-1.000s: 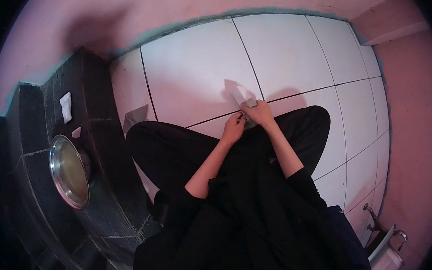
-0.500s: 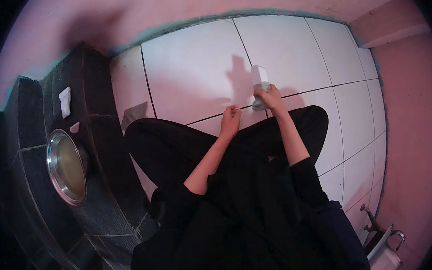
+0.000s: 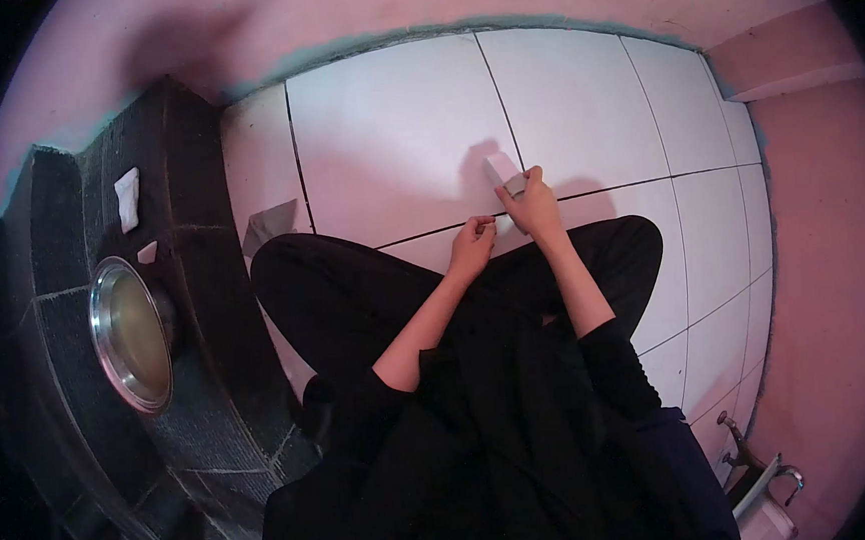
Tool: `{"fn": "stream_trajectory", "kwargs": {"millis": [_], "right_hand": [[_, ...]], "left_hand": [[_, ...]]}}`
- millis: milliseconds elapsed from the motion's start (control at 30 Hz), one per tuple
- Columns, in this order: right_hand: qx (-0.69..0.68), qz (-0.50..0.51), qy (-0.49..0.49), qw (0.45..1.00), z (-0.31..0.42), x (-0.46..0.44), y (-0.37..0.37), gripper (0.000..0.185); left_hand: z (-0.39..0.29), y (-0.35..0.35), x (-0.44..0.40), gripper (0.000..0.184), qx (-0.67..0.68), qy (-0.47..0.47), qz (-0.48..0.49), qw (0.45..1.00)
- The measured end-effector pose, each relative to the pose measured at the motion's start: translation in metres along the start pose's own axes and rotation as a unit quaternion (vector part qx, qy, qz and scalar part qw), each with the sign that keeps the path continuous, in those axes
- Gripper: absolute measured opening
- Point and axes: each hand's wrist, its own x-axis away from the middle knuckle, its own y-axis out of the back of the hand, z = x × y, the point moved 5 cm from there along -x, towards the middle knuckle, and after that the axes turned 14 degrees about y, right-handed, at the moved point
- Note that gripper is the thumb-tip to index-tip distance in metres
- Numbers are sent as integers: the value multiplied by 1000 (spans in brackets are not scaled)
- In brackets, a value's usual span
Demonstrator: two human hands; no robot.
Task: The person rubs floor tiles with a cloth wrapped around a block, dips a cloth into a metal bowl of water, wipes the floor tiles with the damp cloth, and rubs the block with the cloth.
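My right hand (image 3: 537,210) is wrapped round a white-and-grey object (image 3: 503,171) with a pale, box-like end sticking out past the fingers. Its kind is not clear, and much of it is behind the hand. Just to the left, my left hand (image 3: 472,249) is closed, fingers curled in, close to the object's lower end. Whatever its fingertips pinch is too small to name. Both hands are above the white tiled floor (image 3: 394,152), in front of my crossed legs.
On the black tiled step (image 3: 205,316) at left stand a metal bowl (image 3: 102,333) of cloudy yellowish liquid, a folded white cloth or paper (image 3: 128,199) and a small pale piece (image 3: 147,253). A grey scrap (image 3: 271,223) lies beside my knee. Taps (image 3: 733,440) are at lower right.
The object in my right hand has tilted, its white end swinging left and nearer to me. My left hand has moved right, closer to it.
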Motion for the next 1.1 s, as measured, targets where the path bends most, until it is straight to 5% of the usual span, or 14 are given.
{"fn": "stream_trajectory", "kwargs": {"millis": [400,767,1100], "right_hand": [[-36,-28,-35,998,18,16,7,52],[12,-2,-17,1000,27,24,2,43],[66,44,-25,997,33,11,-3,43]], "left_hand": [[3,-4,-1,27,-48,-49,-13,998],[-4,-3,4,32,154,121,37,980],[17,-10,-7,30,120,93,72,986]]}}
